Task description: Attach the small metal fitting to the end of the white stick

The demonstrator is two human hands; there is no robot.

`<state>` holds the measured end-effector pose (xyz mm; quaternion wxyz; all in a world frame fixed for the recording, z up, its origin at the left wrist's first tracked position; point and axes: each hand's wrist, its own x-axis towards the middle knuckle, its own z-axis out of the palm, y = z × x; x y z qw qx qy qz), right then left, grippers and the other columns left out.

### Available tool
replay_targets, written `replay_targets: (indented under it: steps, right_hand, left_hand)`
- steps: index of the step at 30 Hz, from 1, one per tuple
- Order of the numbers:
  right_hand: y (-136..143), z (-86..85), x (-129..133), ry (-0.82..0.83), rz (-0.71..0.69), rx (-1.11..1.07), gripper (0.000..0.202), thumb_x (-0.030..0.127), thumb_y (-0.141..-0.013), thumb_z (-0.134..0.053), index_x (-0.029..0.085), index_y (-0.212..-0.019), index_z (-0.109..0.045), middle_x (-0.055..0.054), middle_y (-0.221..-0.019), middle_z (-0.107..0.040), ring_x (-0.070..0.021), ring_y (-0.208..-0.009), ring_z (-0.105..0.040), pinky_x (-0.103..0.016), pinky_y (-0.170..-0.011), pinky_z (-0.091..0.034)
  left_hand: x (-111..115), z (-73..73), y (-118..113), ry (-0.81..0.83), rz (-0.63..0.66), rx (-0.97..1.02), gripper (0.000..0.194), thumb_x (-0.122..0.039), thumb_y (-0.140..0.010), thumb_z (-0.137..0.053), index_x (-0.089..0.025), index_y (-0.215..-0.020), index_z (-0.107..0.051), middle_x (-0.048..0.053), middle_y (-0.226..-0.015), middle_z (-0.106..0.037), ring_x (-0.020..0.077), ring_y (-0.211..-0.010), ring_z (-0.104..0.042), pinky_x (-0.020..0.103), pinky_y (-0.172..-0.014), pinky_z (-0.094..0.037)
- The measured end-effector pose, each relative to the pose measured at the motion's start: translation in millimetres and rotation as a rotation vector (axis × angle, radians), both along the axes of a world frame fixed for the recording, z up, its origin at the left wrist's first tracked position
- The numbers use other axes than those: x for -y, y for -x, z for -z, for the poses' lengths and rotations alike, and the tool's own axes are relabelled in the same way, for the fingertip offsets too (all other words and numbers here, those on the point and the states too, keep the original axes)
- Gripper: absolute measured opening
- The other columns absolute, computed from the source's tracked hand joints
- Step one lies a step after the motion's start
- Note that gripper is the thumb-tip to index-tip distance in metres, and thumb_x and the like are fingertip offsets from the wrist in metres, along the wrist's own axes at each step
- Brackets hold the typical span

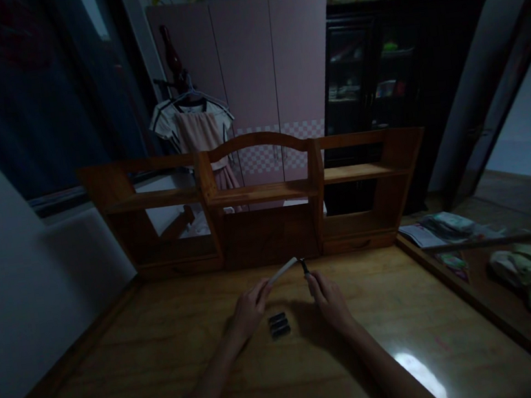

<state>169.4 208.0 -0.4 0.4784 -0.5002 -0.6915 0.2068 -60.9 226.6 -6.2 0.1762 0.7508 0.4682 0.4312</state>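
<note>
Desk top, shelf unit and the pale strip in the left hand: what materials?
Desk top: wood, glossy varnish; it mirrors a light patch. Shelf unit: orange-brown wood, duller sheen. Pale strip in the left hand: thin, smooth, possibly plastic or metal; too dim to tell.

Both forearms are stretched forward and angled inward. The left hand (249, 308) is curled, fingertips pinched together (the thumb side cannot be made out in the dim light). The right hand (327, 295) is likewise closed in a pinch, knuckles turned upward.
</note>
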Motion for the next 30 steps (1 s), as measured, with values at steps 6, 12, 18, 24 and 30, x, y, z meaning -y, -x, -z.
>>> replay_targets:
  steps: [6,12,18,24,30]
  right_hand:
    - [0.8,-2.0,2.4,0.017,-0.028,-0.016,0.033,0.043,-0.096,-0.030,0.022,-0.099,-0.055,0.001,-0.069,-0.053,-0.0147,-0.062,-0.051,-0.026,-0.058,-0.037]
    - [-0.1,0.2,0.7,0.012,-0.029,-0.036,0.034,0.043,-0.096,-0.028,0.021,-0.098,-0.054,0.000,-0.068,-0.053,-0.0149,-0.060,-0.051,-0.026,-0.058,-0.038]
    - [0.9,2.5,-0.8,0.017,-0.020,0.031,0.035,0.044,-0.096,-0.028,0.022,-0.099,-0.055,-0.001,-0.071,-0.055,-0.0163,-0.064,-0.053,-0.027,-0.060,-0.038]
    - [0.2,0.8,0.9,0.020,-0.042,-0.009,0.035,0.043,-0.096,-0.028,0.022,-0.102,-0.055,0.000,-0.069,-0.055,-0.0152,-0.062,-0.052,-0.026,-0.058,-0.038]
    - [0.3,1.0,-0.2,0.015,-0.049,0.003,0.033,0.043,-0.096,-0.029,0.022,-0.097,-0.054,0.001,-0.068,-0.054,-0.0149,-0.062,-0.052,-0.026,-0.059,-0.038]
  left_hand:
    - [0.6,-0.1,-0.2,0.032,0.016,-0.002,0.030,-0.036,-0.093,-0.039,-0.023,-0.111,-0.059,0.005,-0.107,-0.066,0.0198,-0.096,-0.063,0.028,-0.084,-0.046]
    - [1.8,-3.3,-0.5,0.047,-0.013,0.006,0.028,-0.036,-0.094,-0.037,-0.023,-0.109,-0.057,0.003,-0.099,-0.067,0.0189,-0.089,-0.063,0.026,-0.076,-0.045]
    - [7.0,-8.2,-3.1,0.054,0.026,-0.003,0.027,-0.037,-0.095,-0.036,-0.022,-0.101,-0.057,0.002,-0.089,-0.064,0.0167,-0.082,-0.062,0.024,-0.073,-0.043]
    - [4.8,-6.7,-1.4,0.055,0.004,-0.012,0.026,-0.036,-0.095,-0.036,-0.022,-0.103,-0.057,0.003,-0.093,-0.065,0.0172,-0.084,-0.061,0.024,-0.073,-0.042]
    - [5.6,-6.7,-2.8,0.037,0.036,-0.025,0.026,-0.036,-0.095,-0.037,-0.023,-0.101,-0.058,0.002,-0.091,-0.065,0.0169,-0.081,-0.062,0.024,-0.073,-0.043]
